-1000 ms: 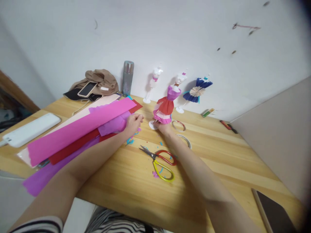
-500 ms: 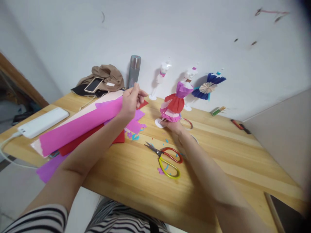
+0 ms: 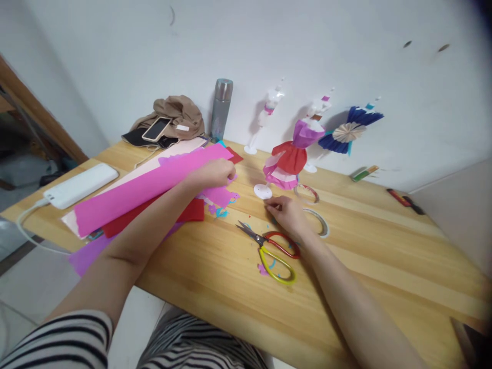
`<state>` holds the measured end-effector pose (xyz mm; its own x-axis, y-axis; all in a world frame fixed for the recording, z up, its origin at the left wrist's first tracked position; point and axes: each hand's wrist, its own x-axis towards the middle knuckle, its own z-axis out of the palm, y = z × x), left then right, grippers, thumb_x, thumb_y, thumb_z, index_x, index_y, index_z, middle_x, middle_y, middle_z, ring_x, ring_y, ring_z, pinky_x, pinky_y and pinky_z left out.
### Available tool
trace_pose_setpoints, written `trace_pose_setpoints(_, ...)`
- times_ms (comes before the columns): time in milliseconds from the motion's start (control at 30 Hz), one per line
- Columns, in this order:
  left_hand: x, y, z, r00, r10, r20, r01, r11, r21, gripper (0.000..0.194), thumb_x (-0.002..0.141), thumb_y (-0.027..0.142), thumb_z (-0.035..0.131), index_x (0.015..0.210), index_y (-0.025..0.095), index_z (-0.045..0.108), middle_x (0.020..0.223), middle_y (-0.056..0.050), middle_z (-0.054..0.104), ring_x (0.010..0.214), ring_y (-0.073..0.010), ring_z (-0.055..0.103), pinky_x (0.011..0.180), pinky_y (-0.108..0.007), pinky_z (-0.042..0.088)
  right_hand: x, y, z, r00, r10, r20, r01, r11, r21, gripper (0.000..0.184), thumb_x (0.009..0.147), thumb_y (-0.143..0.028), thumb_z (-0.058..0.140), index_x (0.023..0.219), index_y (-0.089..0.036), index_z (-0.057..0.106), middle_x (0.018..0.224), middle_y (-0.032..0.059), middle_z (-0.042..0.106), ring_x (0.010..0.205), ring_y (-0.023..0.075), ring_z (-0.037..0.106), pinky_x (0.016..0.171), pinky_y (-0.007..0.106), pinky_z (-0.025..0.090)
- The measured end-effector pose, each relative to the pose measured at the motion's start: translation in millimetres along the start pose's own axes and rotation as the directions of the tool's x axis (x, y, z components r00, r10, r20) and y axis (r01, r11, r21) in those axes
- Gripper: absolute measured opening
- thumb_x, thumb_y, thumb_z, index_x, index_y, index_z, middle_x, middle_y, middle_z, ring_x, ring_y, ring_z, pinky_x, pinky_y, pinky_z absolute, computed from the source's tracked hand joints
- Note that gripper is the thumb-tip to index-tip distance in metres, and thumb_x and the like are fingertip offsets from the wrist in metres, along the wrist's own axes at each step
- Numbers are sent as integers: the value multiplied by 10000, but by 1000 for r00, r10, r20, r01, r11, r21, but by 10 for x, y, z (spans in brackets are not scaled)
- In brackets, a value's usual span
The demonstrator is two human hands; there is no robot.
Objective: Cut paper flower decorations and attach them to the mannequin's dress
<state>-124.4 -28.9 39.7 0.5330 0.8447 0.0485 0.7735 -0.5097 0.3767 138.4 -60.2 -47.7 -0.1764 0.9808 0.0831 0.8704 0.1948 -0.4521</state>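
Note:
My left hand [image 3: 220,172] is closed over the right end of the paper pile, above a purple paper piece [image 3: 217,196]; what its fingers hold, if anything, is hidden. On the table, my right hand [image 3: 285,211] has its fingers curled, tips near the round white base [image 3: 263,191] of a small dress-form stand. I cannot tell whether anything is pinched there. The form wears a paper dress [image 3: 290,158] with a purple top, red overskirt and pink hem. Scissors [image 3: 260,240] with red and yellow handles lie partly open below the right hand.
Pink crepe paper [image 3: 142,192] and red and purple sheets lie left. A thermos [image 3: 222,110], a white form [image 3: 269,110] and a blue-dressed form [image 3: 348,130] stand by the wall. Tape rings [image 3: 325,225], a white power bank [image 3: 80,185], a phone [image 3: 156,129] and paper scraps lie about.
My left hand rose over the paper, then came down again at the pile's right end. My right hand has drawn back from the dress form's base. The view has shifted left.

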Motion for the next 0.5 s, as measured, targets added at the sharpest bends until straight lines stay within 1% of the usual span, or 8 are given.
trace_pose_setpoints(67, 32, -64, 109, 995, -46, 86, 33, 988, 148, 120, 667, 43, 606, 615, 144, 645, 577, -11, 567, 590, -136, 472, 586, -282, 304, -22, -14, 12, 1000, -23, 10, 23, 1000, -11, 213, 830, -118, 641, 975, -170, 788, 989, 120, 786, 791, 220, 706, 729, 309, 524)
trace_pose_setpoints(167, 59, -120, 198, 978, -121, 171, 65, 952, 300, 143, 668, 40, 583, 666, 144, 680, 630, -53, 614, 641, -178, 538, 617, -297, 349, -38, -11, -3, 997, -62, 40, 63, 998, -22, 241, 838, -104, 622, 1015, -160, 774, 977, 116, 770, 770, 209, 697, 710, 302, 524)
trace_pose_setpoints(233, 68, -125, 197, 971, -145, 190, 75, 939, 336, 200, 684, 36, 547, 734, 135, 714, 674, -74, 644, 667, -194, 567, 643, -307, 373, -51, -9, -28, 994, -92, 65, 94, 995, -29, 245, 840, -97, 615, 1016, -167, 771, 966, 107, 762, 760, 200, 693, 712, 296, 523)
trace_pose_setpoints(333, 67, -95, 125, 966, -149, 212, 62, 927, 369, 257, 707, 54, 543, 850, 132, 743, 772, -82, 690, 708, -186, 579, 673, -293, 393, -76, -22, -59, 987, -134, 89, 139, 989, -47, 248, 846, -94, 608, 1007, -182, 774, 998, 105, 751, 794, 208, 697, 757, 306, 523)
trace_pose_setpoints(433, 49, -85, 52, 971, -172, 165, 94, 912, 399, 265, 778, 73, 511, 907, 117, 738, 810, -98, 705, 728, -173, 566, 691, -272, 399, -100, -51, -67, 979, -180, 98, 190, 976, -106, 265, 851, -81, 581, 1000, -183, 774, 1052, 121, 738, 875, 237, 700, 815, 325, 518)
trace_pose_setpoints(500, 32, -127, 38, 975, -196, 106, 138, 905, 401, 255, 817, 86, 488, 885, 115, 732, 778, -102, 694, 734, -174, 562, 719, -271, 410, -112, -73, -65, 971, -211, 111, 229, 957, -178, 270, 867, -81, 548, 973, -188, 771, 1061, 122, 734, 907, 245, 700, 830, 322, 516)
